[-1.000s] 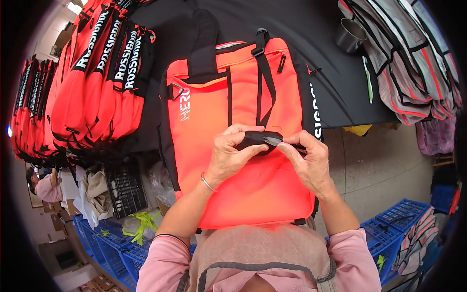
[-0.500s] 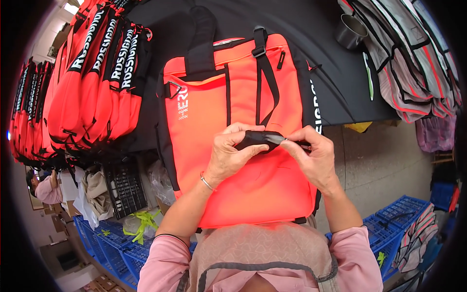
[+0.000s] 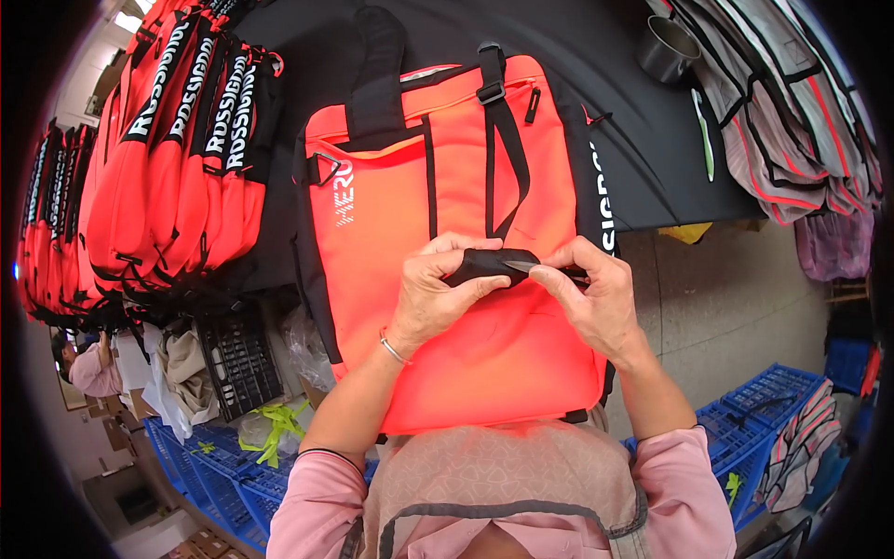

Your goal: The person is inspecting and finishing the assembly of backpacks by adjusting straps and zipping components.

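A bright orange-red backpack [image 3: 382, 307] with black side panels lies flat in front of me, its lower end against my body. Above its lower half, my left hand [image 3: 436, 289] pinches a folded black strap piece [image 3: 480, 268] between thumb and fingers. My right hand [image 3: 591, 293] grips a small pointed metal blade [image 3: 519, 265], and its tip rests against the black piece. Most of that tool is hidden in my fingers, so its full shape cannot be made out. A black webbing strap [image 3: 523, 172] with a buckle runs up the bag from near my hands.
Many red-black backpacks [image 3: 177, 177] are stacked at left on the black-covered table [image 3: 596, 65]. A metal cup [image 3: 669, 51] and grey bag pieces [image 3: 773, 121] are at far right. Blue crates [image 3: 764, 401] flank me below. Another person [image 3: 93, 368] appears at far left.
The backpack and both my hands have shifted slightly left in the picture. The metal tip now lies at a different angle on the black piece. Both grips stay the same.
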`<action>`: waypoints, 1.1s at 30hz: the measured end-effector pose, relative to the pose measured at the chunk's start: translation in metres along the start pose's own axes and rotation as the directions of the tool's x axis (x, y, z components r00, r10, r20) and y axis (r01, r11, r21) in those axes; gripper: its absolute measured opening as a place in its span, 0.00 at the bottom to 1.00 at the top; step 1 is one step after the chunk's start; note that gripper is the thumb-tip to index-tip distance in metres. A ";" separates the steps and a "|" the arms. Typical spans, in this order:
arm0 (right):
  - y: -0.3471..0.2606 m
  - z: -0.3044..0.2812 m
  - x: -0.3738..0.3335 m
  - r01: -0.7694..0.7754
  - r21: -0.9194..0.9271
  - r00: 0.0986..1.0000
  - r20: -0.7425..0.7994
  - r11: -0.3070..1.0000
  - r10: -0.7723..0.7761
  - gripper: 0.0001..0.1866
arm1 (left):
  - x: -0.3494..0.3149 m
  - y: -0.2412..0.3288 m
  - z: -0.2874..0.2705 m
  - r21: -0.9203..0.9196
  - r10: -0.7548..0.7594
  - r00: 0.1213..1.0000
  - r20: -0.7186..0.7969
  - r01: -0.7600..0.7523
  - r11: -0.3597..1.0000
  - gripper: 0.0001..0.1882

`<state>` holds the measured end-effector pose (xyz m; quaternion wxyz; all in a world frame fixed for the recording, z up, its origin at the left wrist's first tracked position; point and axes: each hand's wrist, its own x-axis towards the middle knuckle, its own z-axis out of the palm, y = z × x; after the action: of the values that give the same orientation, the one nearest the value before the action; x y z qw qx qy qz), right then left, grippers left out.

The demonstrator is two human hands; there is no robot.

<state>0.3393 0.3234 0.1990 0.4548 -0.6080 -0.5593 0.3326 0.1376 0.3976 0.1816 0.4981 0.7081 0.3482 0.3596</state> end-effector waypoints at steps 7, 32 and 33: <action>0.005 0.003 -0.007 0.083 -0.001 0.996 -0.039 0.997 -0.083 0.11 | -0.007 0.001 0.003 0.010 0.001 1.000 0.007 -0.001 1.000 0.13; -0.010 0.020 -0.042 -0.533 0.364 0.822 0.435 0.764 0.366 0.18 | -0.115 0.022 -0.001 0.034 -0.664 0.748 -0.001 0.663 0.747 0.24; -0.013 0.023 -0.040 -0.527 0.362 0.824 0.440 0.769 0.357 0.18 | -0.109 0.027 0.001 -0.013 -0.728 0.684 0.046 0.729 0.685 0.24</action>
<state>0.3075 0.2879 0.1987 0.3893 -0.5274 -0.3708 0.6579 0.0881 0.2972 0.1895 0.6169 0.5106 0.5859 0.1244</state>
